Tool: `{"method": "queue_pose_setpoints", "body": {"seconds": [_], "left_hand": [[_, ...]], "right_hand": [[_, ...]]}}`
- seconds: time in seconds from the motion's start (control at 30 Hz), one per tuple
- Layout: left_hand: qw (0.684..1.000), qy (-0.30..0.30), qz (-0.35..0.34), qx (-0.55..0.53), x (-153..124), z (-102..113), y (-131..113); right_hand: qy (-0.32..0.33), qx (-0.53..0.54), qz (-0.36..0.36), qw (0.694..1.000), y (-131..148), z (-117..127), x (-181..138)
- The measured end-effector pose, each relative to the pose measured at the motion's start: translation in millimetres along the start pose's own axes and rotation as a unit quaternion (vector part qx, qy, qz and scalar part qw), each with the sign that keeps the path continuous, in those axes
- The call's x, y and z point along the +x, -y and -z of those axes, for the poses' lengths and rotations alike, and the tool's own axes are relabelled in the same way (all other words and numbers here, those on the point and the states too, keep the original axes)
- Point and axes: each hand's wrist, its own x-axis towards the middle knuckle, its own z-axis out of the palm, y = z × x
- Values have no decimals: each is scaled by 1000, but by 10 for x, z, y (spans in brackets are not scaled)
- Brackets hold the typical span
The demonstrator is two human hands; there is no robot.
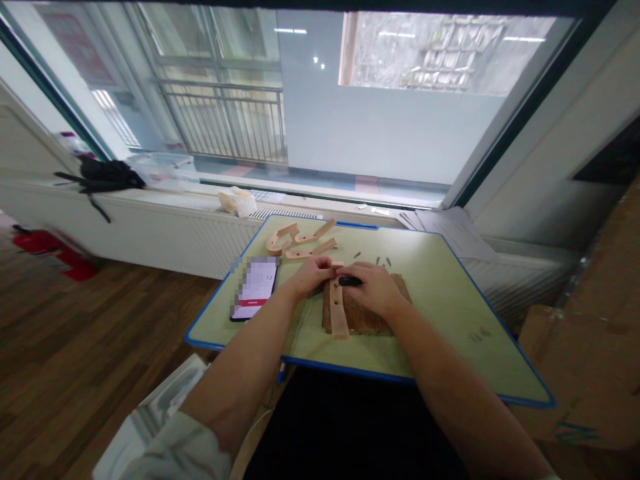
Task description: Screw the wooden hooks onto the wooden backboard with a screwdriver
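Observation:
A pale wooden piece (339,321) with small dark holes lies lengthwise on a worn brown board (367,324). My left hand (314,275) is closed at the far end of this piece, fingertips pinching it. Closed around a short black-handled tool (351,281), my right hand (374,285) rests over the board beside the piece. The tool's tip is too small to make out, though it points toward a hole in the wood. Beyond my left hand lie several curved wooden pieces (313,253), also with holes.
A phone (255,290) lies left of my left forearm on the blue-edged table (450,333). Several small metal pins (379,261) are scattered beyond my right hand. A radiator (165,230) runs under the window, and a large cardboard box (583,360) stands at the right.

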Motion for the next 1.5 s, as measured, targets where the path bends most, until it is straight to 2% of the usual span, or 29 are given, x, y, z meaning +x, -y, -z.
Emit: {"method": "queue_pose_setpoints", "body": {"seconds": [0.13,0.2,0.27,0.33,0.43,0.47,0.53,0.57,0.6,0.63,0.7,0.83,0.97,1.1,1.23,1.5], "left_hand": [[1000,2,5,-9,2,-4,18],[1000,4,8,-1,-1,-6,15],[1000,1,7,18,-12,-12,1],[1000,-1,2,30,-38,-28,-21],[1000,-17,-4,-1,-129,-82,-65],[999,-49,-7,-10,-174,-106,-82],[985,-169,-32,17,-282,-154,-119],[966,-242,-62,62,-338,-174,-137],[947,-285,-91,116,-390,-189,-153],[935,-294,-112,162,-434,-200,-165],[935,-253,-122,217,-493,-209,-177],[946,-159,-115,260,-509,-209,-155],[935,-119,-134,306,-500,-235,-131],[919,-111,-144,349,-494,-266,-123],[928,-101,-125,336,-480,-267,-101],[926,-123,-110,340,-490,-296,-74]], "right_hand": [[-133,111,-31,984,24,53,-22],[-200,210,-59,955,9,68,-18],[-252,317,-89,910,-26,82,2],[-289,380,-106,872,-69,94,29],[-309,392,-133,856,-121,95,57],[-302,399,-150,853,-130,87,59],[-281,425,-185,840,-132,59,54],[-270,438,-196,835,-127,41,50],[-262,446,-202,832,-121,23,47],[-254,448,-202,833,-116,5,44],[-237,443,-193,842,-112,-23,44],[-226,428,-183,856,-128,-39,54],[-218,414,-188,863,-129,-43,63],[-211,415,-184,866,-107,-57,72],[-206,413,-184,868,-108,-69,70],[-212,330,-145,908,-149,-83,76]]}}
